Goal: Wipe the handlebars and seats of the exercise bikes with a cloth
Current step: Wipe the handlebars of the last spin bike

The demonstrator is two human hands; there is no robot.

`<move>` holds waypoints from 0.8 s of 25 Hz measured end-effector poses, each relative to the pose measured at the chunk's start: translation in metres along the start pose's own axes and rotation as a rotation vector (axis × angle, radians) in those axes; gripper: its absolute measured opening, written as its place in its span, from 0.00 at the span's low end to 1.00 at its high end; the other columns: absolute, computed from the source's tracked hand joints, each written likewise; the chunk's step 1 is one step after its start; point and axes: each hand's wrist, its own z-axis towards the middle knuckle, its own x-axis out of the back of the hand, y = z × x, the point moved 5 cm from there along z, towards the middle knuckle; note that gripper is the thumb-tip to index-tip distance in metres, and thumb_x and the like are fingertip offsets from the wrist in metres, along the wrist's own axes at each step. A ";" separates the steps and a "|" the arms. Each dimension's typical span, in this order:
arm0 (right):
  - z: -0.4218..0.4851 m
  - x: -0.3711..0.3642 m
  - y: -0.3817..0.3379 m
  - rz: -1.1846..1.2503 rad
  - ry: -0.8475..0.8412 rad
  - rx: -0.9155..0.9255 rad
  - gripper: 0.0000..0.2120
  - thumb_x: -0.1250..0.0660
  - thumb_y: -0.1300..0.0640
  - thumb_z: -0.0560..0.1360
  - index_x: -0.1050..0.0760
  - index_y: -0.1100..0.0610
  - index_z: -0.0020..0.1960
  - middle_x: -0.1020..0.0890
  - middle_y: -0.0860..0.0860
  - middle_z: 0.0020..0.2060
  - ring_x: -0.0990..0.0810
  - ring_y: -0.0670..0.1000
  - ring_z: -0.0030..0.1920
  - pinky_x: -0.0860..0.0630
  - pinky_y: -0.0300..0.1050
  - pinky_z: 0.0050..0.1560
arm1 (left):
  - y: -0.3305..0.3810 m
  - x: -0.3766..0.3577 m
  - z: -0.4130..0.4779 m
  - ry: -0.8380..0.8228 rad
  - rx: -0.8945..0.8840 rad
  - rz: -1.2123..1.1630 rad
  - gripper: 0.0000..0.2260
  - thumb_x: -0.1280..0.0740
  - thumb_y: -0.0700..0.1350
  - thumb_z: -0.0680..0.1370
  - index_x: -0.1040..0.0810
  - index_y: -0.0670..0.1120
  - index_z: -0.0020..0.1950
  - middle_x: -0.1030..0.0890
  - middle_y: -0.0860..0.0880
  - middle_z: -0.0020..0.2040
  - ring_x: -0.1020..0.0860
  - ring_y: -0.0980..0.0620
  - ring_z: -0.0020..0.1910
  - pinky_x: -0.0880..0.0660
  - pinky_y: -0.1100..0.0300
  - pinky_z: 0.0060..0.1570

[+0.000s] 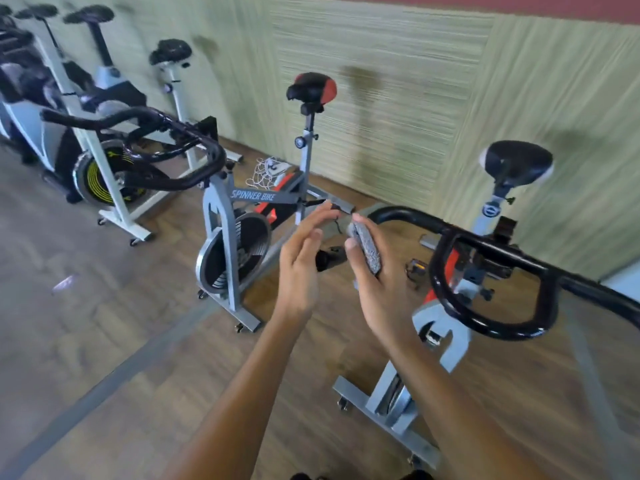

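Observation:
My right hand [381,289] holds a folded grey cloth [366,247] between fingers and thumb, in the air left of the nearest bike's black handlebar [491,265]. My left hand [301,265] is raised beside it with straight fingers, palm toward the cloth and apart from it. That bike's black seat [516,162] stands at the right by the wall. The grey spinner bike in the middle has a black handlebar [166,150] and a red and black seat [311,86]. Neither hand touches a bike.
More exercise bikes [100,98] line the wall to the far left. A tangle of white cable [266,171] lies on the wooden floor [104,323] behind the middle bike. A loose pedal [417,268] lies between the two near bikes. The green wall [398,98] runs behind.

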 end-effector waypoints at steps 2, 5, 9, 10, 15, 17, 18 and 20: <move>0.000 -0.019 0.014 0.023 -0.019 0.191 0.16 0.39 0.55 0.83 0.28 0.58 0.69 0.22 0.45 0.63 0.24 0.44 0.65 0.30 0.36 0.65 | -0.016 -0.008 0.000 -0.014 -0.174 -0.071 0.20 0.47 0.29 0.77 0.24 0.34 0.65 0.26 0.43 0.71 0.28 0.57 0.71 0.31 0.64 0.67; -0.003 -0.039 0.046 0.150 0.027 0.440 0.20 0.42 0.45 0.82 0.32 0.55 0.70 0.24 0.47 0.64 0.25 0.49 0.67 0.31 0.41 0.66 | -0.038 -0.015 0.001 0.045 -0.433 -0.174 0.21 0.47 0.25 0.76 0.24 0.35 0.64 0.27 0.40 0.71 0.29 0.53 0.72 0.31 0.57 0.71; 0.007 -0.056 0.069 0.244 0.160 0.682 0.26 0.49 0.42 0.83 0.32 0.57 0.73 0.25 0.48 0.68 0.28 0.49 0.70 0.32 0.52 0.70 | -0.050 -0.015 0.010 0.139 -0.597 -0.218 0.20 0.45 0.27 0.77 0.17 0.40 0.56 0.19 0.45 0.64 0.23 0.58 0.66 0.28 0.70 0.59; 0.010 -0.060 0.074 0.270 0.185 0.754 0.24 0.49 0.46 0.84 0.31 0.58 0.73 0.24 0.47 0.67 0.28 0.47 0.69 0.32 0.51 0.70 | -0.053 -0.012 0.010 0.153 -0.638 -0.205 0.19 0.44 0.28 0.77 0.16 0.41 0.54 0.17 0.49 0.61 0.22 0.61 0.63 0.29 0.74 0.54; 0.024 -0.063 0.083 0.345 0.273 0.909 0.20 0.45 0.50 0.83 0.29 0.54 0.71 0.22 0.44 0.63 0.25 0.42 0.65 0.29 0.48 0.68 | -0.050 -0.010 0.009 0.093 -0.746 -0.170 0.16 0.42 0.33 0.80 0.15 0.41 0.55 0.16 0.56 0.42 0.21 0.68 0.39 0.29 0.76 0.37; 0.021 -0.066 0.083 0.312 0.314 0.940 0.22 0.45 0.48 0.82 0.30 0.53 0.73 0.23 0.44 0.66 0.26 0.42 0.67 0.29 0.50 0.69 | -0.053 -0.008 0.015 0.071 -0.756 -0.202 0.15 0.41 0.34 0.80 0.15 0.43 0.55 0.17 0.57 0.38 0.22 0.67 0.35 0.29 0.75 0.35; 0.017 -0.068 0.083 0.246 0.363 0.989 0.22 0.46 0.47 0.83 0.31 0.52 0.74 0.24 0.44 0.66 0.27 0.43 0.67 0.29 0.51 0.68 | -0.055 -0.006 0.018 0.049 -0.749 -0.243 0.15 0.40 0.36 0.80 0.15 0.44 0.56 0.18 0.57 0.36 0.23 0.65 0.34 0.29 0.74 0.35; 0.014 -0.072 0.086 0.143 0.434 1.086 0.21 0.47 0.49 0.84 0.32 0.53 0.74 0.25 0.46 0.66 0.27 0.45 0.67 0.29 0.54 0.66 | -0.058 -0.004 0.022 -0.034 -0.717 -0.340 0.15 0.41 0.37 0.81 0.16 0.45 0.58 0.16 0.55 0.41 0.23 0.60 0.37 0.26 0.70 0.38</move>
